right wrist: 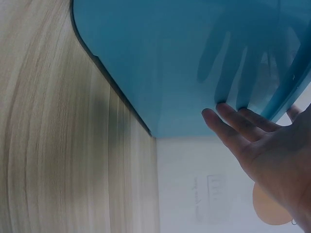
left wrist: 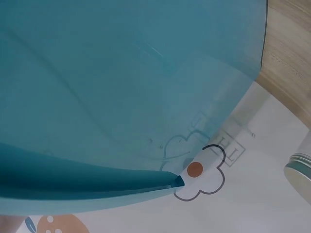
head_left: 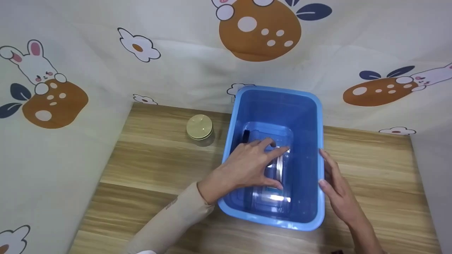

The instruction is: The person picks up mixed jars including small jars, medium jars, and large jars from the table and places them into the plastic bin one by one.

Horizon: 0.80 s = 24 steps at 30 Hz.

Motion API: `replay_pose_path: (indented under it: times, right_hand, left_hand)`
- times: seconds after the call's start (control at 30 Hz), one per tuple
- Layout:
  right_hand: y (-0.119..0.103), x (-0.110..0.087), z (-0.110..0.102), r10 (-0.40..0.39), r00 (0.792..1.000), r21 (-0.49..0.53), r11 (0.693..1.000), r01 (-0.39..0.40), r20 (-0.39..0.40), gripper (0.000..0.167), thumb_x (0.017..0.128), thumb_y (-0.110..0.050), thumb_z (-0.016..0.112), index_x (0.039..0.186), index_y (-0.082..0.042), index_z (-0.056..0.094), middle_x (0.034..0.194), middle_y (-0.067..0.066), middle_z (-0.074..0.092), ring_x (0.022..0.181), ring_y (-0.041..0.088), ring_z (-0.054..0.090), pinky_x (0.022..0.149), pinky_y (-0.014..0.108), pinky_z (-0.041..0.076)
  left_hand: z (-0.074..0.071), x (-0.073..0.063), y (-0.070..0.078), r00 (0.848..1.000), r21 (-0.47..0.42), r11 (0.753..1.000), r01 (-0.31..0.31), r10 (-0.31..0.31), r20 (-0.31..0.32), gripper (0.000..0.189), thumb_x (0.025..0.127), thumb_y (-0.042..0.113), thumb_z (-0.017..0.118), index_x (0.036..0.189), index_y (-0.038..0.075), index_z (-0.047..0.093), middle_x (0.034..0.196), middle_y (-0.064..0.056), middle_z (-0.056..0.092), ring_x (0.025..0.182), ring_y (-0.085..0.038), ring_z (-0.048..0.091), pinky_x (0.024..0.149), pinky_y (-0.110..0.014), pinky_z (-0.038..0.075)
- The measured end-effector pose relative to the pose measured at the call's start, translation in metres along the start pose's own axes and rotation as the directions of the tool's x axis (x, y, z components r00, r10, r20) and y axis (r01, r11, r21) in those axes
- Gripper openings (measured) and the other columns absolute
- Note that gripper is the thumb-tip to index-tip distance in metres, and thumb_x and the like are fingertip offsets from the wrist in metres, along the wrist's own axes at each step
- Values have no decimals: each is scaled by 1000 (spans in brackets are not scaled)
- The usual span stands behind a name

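Note:
A blue plastic bin (head_left: 321, 116) stands on the wooden table. My left hand (head_left: 249, 164) reaches down inside it, thumb and fingers spread apart with nothing visible between them. Below those fingers lies a shiny, clear object (head_left: 279, 169), partly hidden, whose kind I cannot make out. A small black item (head_left: 246, 135) sits by the bin's left inner wall. My right hand (head_left: 337, 190) rests against the right side of the bin, its straight fingers touching the outer wall in the right wrist view. The left wrist view shows mostly bin wall (left wrist: 121, 87), with the left hand hidden.
A round jar with a gold lid (head_left: 200, 127) stands on the wooden table (head_left: 148, 158), left of the bin. Printed cloth (head_left: 176, 70) with rabbits, orange fruit shapes and flowers rises behind the table and along its sides.

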State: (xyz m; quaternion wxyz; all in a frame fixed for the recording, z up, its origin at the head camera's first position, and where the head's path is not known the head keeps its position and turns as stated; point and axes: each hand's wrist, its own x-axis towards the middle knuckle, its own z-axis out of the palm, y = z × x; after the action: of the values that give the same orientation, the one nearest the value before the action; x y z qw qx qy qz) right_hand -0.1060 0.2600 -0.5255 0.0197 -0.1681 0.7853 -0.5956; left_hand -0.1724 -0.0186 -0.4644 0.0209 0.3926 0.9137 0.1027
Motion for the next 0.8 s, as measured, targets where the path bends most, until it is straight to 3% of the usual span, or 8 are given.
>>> replay_pose_path:
  times: [0.3, 0.53, 0.67, 0.8]
  right_hand:
    - [0, 0, 3, -55, 998, 3, 998, 55, -26, 67, 95, 10, 42, 158, -6, 22, 159, 19, 28, 141, 14, 38, 108, 18, 36]
    - [-2, 0, 1, 67, 998, -17, 998, -67, 2, 68, 100, 1, 42, 160, -19, 19, 162, 12, 25, 142, 13, 36, 107, 20, 37]
    - [-2, 0, 1, 82, 997, -29, 996, -81, 0, 68, 100, 0, 42, 160, -21, 18, 163, 11, 23, 142, 13, 35, 107, 21, 37]
    - [-3, 0, 1, 67, 998, -43, 997, -66, 4, 66, 101, 0, 41, 160, -19, 17, 162, 13, 24, 141, 12, 36, 106, 19, 37]
  left_hand:
    - [1, -1, 0, 1000, -21, 1000, 0, 0, 27, 95, 75, 82, 57, 153, 31, 41, 142, -8, 51, 116, -28, 61, 77, -38, 58]
    - [0, -1, -1, 999, -21, 1000, 9, -8, 32, 95, 75, 83, 55, 154, 32, 38, 147, -8, 48, 127, -29, 55, 83, -42, 57]
    - [0, -2, -1, 1000, -43, 999, 15, -14, 27, 95, 75, 82, 56, 154, 32, 38, 149, -7, 46, 130, -30, 52, 87, -48, 56]
    - [-1, -1, -1, 1000, -12, 1000, 2, -2, 1, 96, 75, 83, 56, 154, 32, 38, 145, -7, 49, 125, -29, 56, 83, -42, 57]
